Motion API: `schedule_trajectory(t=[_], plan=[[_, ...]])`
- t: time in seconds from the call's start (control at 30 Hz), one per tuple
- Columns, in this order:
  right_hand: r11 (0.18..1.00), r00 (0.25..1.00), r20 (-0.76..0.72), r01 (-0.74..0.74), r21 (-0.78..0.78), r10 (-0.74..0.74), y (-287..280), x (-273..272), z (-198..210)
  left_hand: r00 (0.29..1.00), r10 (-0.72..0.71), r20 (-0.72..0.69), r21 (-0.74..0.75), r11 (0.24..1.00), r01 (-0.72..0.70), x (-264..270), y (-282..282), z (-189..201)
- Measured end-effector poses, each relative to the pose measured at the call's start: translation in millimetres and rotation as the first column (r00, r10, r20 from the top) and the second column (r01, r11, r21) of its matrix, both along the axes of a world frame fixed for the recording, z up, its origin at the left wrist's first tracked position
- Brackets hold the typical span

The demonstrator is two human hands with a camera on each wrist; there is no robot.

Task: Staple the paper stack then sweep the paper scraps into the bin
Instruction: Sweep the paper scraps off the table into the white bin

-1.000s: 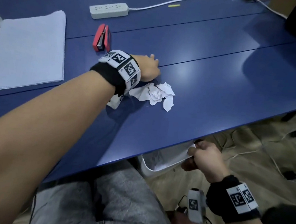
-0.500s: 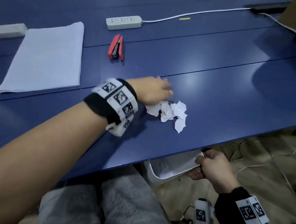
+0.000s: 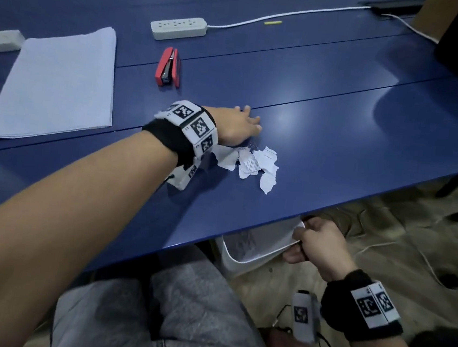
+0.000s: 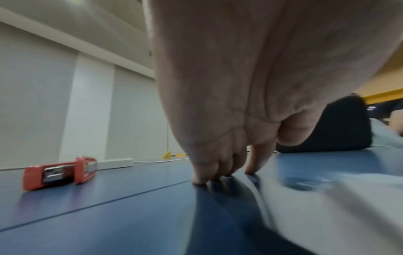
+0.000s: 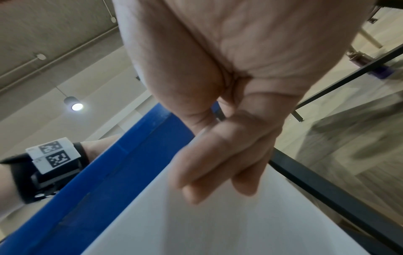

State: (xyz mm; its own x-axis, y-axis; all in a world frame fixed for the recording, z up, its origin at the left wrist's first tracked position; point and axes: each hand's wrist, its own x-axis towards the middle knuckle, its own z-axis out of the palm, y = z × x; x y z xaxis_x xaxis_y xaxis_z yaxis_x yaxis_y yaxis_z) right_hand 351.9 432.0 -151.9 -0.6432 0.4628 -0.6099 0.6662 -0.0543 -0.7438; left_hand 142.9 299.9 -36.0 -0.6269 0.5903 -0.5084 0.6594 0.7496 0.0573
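head view looks down over the table [image 3: 339, 134]; wrist views sit close, both sharing it.

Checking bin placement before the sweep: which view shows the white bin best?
Head view: the white bin shows under the table edge with its opening visible, the right hand gripping its rim. Right wrist shows only a blank white wall close up. Left wrist doesn't show it.

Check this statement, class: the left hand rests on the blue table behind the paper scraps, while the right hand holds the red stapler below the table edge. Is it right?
Not quite. The right hand grips the rim of the white bin, not the stapler, which lies untouched on the table; the head view shows this. The left hand behind the paper scraps is correct.
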Motion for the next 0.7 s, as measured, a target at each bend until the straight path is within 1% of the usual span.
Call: schedule_trajectory(t=[0.13,0.27,0.37,0.53,0.63,0.7], plan=[[1.000,1.000,-0.007,-0.019,0.013,0.019,-3,7,7,0.996,-0.057,0.065,0.039,0.998,0.054,26,-6,0],[0.999,0.999,-0.009,-0.036,0.026,0.036,-8,19,6,0.991,-0.062,0.115,0.071,0.996,0.054,52,-11,7],[0.999,0.999,-0.006,-0.038,0.038,0.039,-11,30,6,0.987,-0.145,0.071,0.044,0.989,0.142,72,-12,8],[0.998,0.999,0.003,-0.032,0.049,0.032,-13,45,4,0.959,-0.283,0.001,-0.004,0.959,0.283,99,-15,1],[0.998,1.000,0.010,-0.026,0.060,0.025,-11,47,3,0.958,-0.285,-0.029,-0.023,0.958,0.284,111,-16,3],[0.997,0.999,0.015,-0.031,0.064,0.030,-12,48,3,0.961,-0.271,-0.057,0.013,0.962,0.272,117,-16,1]])
